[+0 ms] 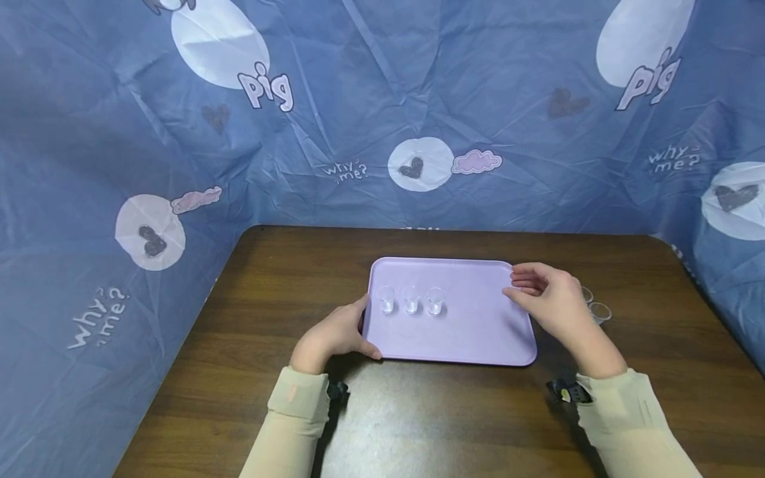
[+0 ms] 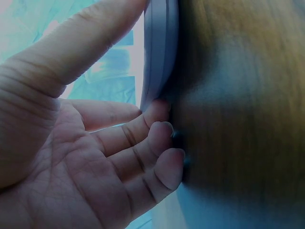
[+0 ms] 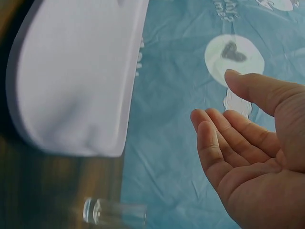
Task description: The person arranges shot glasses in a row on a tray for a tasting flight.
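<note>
A lilac tray (image 1: 472,332) lies on the brown table. Three small clear cups (image 1: 435,301) stand in a row on its left half. At the tray's left end, my left hand (image 1: 335,332) grips the edge, thumb at the near corner and fingers along the side. The left wrist view shows the curled fingertips (image 2: 169,169) low beside the tray's rim (image 2: 159,47). My right hand (image 1: 552,299) hovers over the tray's right edge, fingers loosely bent and thumb apart. The right wrist view shows nothing between that thumb and the fingers (image 3: 209,138).
More clear cups (image 1: 599,312) stand on the table to the right, partly hidden behind my right hand. The wooden table (image 1: 251,372) reaches back to a blue printed cloth (image 1: 335,119) that hangs behind and at both sides.
</note>
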A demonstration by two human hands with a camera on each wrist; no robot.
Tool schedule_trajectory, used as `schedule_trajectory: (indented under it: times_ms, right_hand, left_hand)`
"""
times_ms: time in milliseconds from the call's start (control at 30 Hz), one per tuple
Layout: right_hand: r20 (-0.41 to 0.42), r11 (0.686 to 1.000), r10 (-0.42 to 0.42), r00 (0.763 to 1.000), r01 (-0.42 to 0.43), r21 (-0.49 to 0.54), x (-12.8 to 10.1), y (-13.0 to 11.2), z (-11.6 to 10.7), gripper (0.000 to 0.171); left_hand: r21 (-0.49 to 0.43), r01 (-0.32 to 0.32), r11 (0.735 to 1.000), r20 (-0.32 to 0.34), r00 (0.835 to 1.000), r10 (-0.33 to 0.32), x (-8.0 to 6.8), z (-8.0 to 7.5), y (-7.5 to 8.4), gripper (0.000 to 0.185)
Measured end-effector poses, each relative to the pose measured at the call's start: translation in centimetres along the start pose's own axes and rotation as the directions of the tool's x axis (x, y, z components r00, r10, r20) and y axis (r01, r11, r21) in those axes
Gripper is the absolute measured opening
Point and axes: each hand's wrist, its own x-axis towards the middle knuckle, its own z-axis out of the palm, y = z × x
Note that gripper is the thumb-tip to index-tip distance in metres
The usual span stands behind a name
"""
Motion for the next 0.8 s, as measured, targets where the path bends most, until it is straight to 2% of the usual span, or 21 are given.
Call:
schedule_trajectory:
  times_ms: [333, 600, 800]
  right_hand:
    - [-0.066, 0.998, 0.016, 0.998, -0.02, -0.056, -1.1, 1.2, -2.3, 0.037]
    - [-0.117, 0.999, 0.038, 0.992, -0.042, -0.031, -2.2, 2.1, -4.2, 0.041]
    - [-0.147, 0.996, 0.065, 0.987, -0.073, -0.051, -2.8, 2.6, -5.6, 0.045]
  left_hand:
    - [-0.001, 0.004, 1.0, 0.004, 1.0, -0.004, 0.1, 0.1, -0.1, 0.116]
    - [0.001, -0.002, 1.0, -0.002, 1.0, 0.002, 0.1, 0.2, -0.2, 0.117]
    - [0.01, 0.005, 1.0, 0.001, 1.0, -0.005, 0.0, 0.1, 0.0, 0.114]
